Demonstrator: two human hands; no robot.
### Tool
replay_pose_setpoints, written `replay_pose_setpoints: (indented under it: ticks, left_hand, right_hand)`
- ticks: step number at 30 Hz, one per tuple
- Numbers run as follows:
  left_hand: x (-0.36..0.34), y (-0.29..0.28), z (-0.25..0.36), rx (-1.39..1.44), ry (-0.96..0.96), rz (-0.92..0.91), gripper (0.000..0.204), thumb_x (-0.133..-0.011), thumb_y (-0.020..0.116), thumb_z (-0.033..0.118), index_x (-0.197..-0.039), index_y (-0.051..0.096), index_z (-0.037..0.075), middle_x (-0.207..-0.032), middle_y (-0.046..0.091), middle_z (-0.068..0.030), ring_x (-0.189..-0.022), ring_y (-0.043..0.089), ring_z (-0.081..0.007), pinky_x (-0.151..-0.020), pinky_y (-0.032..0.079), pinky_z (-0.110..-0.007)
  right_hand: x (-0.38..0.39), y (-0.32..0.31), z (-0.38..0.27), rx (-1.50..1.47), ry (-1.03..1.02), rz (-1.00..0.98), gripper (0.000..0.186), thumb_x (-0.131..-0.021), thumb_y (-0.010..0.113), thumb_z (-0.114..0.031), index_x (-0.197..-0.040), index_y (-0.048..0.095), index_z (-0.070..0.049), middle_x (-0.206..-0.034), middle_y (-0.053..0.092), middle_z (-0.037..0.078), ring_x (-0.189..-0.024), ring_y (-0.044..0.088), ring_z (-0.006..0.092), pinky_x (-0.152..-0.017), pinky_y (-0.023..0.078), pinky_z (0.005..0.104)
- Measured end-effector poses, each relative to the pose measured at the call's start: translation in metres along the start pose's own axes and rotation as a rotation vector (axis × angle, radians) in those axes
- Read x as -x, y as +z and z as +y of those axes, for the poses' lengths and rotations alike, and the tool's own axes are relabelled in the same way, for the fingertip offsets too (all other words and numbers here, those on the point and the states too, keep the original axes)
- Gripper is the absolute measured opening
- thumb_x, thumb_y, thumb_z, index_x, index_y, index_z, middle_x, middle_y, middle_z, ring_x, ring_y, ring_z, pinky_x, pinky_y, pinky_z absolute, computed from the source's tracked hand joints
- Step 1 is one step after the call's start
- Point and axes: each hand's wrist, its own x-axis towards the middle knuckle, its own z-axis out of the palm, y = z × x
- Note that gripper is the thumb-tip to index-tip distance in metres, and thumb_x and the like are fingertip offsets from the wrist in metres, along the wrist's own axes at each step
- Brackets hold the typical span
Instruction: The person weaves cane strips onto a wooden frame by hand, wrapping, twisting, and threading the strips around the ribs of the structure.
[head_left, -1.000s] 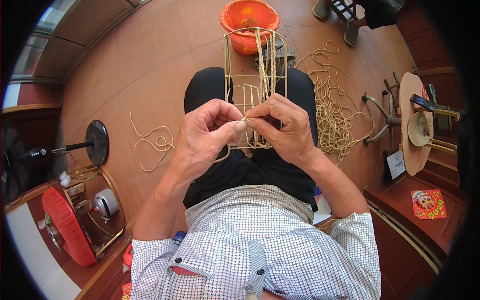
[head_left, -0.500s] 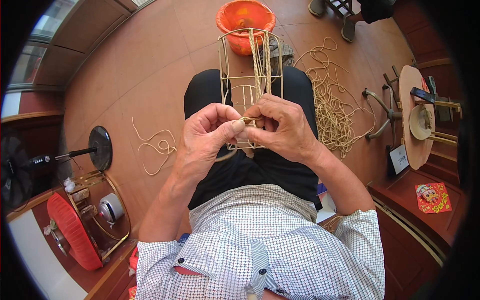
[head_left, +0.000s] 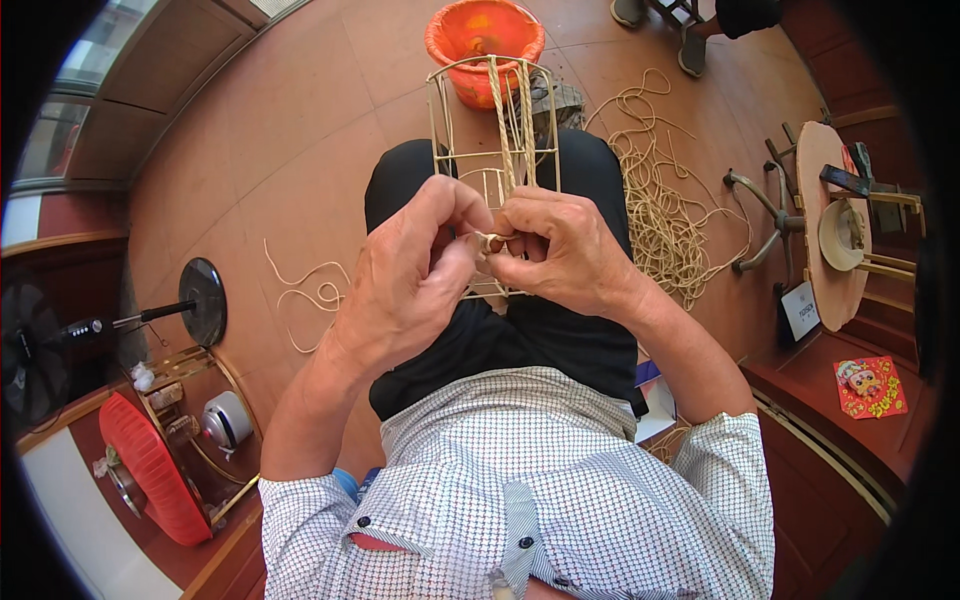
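A tan wire frame (head_left: 494,155) lies across my lap between my black-trousered knees, with twisted cords (head_left: 503,115) running lengthwise along it. Over its near part, my left hand (head_left: 405,270) pinches a short bit of tan cord (head_left: 489,242) between thumb and fingers. Close against it, my right hand (head_left: 568,245) has its fingers curled on the same cord. Fingertips of both hands nearly meet there, and they cover most of the cord and whatever knot or loop it forms.
Beyond the frame stands an orange lined bucket (head_left: 485,45). A loose heap of tan cord (head_left: 665,230) spreads on the floor at right, near a round stool (head_left: 833,230) bearing a hat. At left are a fan (head_left: 200,302) and a red-covered item (head_left: 150,470). Another person's feet (head_left: 692,50) show far right.
My left hand has turned and risen slightly, its fingers folding closer around the cord. The cord tail that hung below it no longer shows. My right hand stays nearly in place.
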Motion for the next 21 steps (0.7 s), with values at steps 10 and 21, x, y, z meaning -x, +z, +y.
replay_pose_setpoints:
  ticks: [10,21]
  left_hand:
    - [0.0,0.005,-0.006,0.497,-0.213,-0.055,0.016,-0.111,0.057,0.015,-0.125,0.062,0.008,-0.101,0.058,0.0055,-0.087,0.05,-0.002,-0.073,0.041,-0.021]
    - [0.026,0.017,-0.01,0.56,-0.344,0.081,0.039,-0.122,0.048,0.039,-0.132,0.063,0.004,-0.091,0.068,-0.003,-0.064,0.051,-0.0031,-0.059,0.04,-0.019]
  right_hand:
    - [0.002,-0.01,-0.002,-0.221,0.096,-0.067,0.025,-0.1,0.077,-0.023,-0.1,0.075,0.002,-0.081,0.06,0.006,-0.075,0.06,0.0141,-0.068,0.051,0.0337]
    - [0.005,-0.008,-0.004,-0.332,0.141,-0.039,0.023,-0.106,0.075,-0.021,-0.105,0.079,0.002,-0.085,0.066,0.004,-0.078,0.061,0.0123,-0.071,0.051,0.0311]
